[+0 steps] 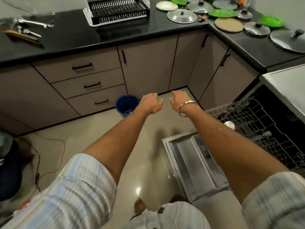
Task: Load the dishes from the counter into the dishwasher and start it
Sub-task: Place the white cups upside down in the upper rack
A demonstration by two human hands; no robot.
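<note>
- Head view looks down on a kitchen corner where the dishes wait on the black tabletop (pixel 165 30) at upper right: steel lids with knobs (pixel 182 16), green plates (pixel 222 13), a tan round plate (pixel 228 24) and a white plate (pixel 166 5), lying close together and some overlapping.
- Dishwasher (pixel 272 113) stands at the right edge, its door (pixel 194 166) folded down flat and the wire rack (pixel 257 123) pulled out over it; one small white cup or bowl (pixel 229 125) sits in the rack, the rest of it looks unfilled.
- Left hand (pixel 151 103) and right hand (pixel 179 100) both reach forward over the floor, fingers loosely spread, holding nothing; a metal bangle (pixel 185 109) circles the right wrist.
- Judged from this, loading has barely begun and the step in hand is a reach toward the dishes.
- To do it well: take the nearest lid or plate first, lift lids by the knob, and separate overlapping pieces rather than dragging one from under another.
- Stand plates on edge between the rack tines, and step around the open door.
- Farther out: a black dish drainer (pixel 118 10) and loose utensils (pixel 29 27) on the left tabletop, a blue bucket (pixel 127 104) on the floor.
</note>
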